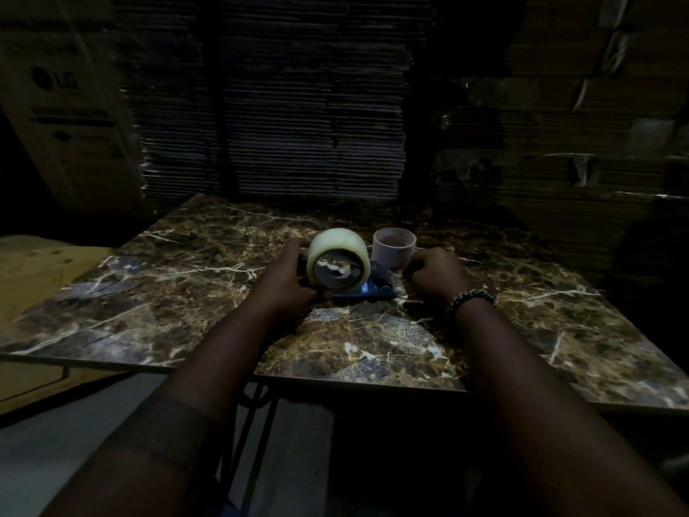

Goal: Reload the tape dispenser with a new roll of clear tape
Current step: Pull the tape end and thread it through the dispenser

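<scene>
A full roll of clear tape [337,260] stands on edge over the dark blue tape dispenser [373,291], its open core facing me. My left hand [289,279] grips the roll from its left side. My right hand [434,272] rests closed on the marble table just right of the dispenser; I cannot tell whether it holds anything. An empty cardboard tape core [394,246] stands upright behind the dispenser, between the two hands.
The marble-patterned table [522,330] ends at a near edge below my forearms. Stacks of flattened cardboard [298,106] rise behind it. A printed carton [63,106] leans at the far left, above a yellow box [33,270]. The scene is dim.
</scene>
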The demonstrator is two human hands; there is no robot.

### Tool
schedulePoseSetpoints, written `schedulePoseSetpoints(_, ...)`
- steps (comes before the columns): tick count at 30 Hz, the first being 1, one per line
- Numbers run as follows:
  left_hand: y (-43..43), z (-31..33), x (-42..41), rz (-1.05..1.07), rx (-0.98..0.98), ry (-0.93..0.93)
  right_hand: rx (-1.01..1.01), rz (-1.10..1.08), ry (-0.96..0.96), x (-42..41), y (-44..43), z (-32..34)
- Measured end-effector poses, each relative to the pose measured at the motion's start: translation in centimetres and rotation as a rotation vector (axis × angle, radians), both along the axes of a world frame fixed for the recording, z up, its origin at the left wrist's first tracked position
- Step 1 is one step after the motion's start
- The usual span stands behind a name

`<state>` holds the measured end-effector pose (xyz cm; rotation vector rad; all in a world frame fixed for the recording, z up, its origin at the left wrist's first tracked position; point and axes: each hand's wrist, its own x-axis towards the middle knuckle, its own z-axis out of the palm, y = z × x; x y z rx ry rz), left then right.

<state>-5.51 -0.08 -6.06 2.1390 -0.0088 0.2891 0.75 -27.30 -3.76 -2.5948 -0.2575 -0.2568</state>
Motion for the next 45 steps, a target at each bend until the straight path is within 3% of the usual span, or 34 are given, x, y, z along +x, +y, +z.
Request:
schedulePoseSetpoints(12, -0.2, -0.1, -0.2, -0.022, -0.051, 0.021, 0.132, -0.091, -0.018, 0.4, 0.0, -0.2)
schedulePoseSetpoints(24, -0.3, -0.3, -0.3, -0.048, -0.148, 0.012, 0.084, -0.134, -0.022, 0.2, 0.1, -0.3)
schedulePoseSetpoints(29, -0.2, 0.0, -0.4, -0.079, -0.070, -0.055, 0.071, -0.101, -0.062, 0.0, 0.2, 0.0)
schedulePoseSetpoints(37, -0.6, 0.8, -0.7, -0.050, -0.013, -0.215, 0.007, -0.077, -0.093, -0.2, 0.4, 0.6)
schedulePoseSetpoints(45, -1.0, 2.3, -0.8, -0.025, 0.143, -0.296, -0.265, -0.104, -0.340, -0.4, 1.3, 0.3)
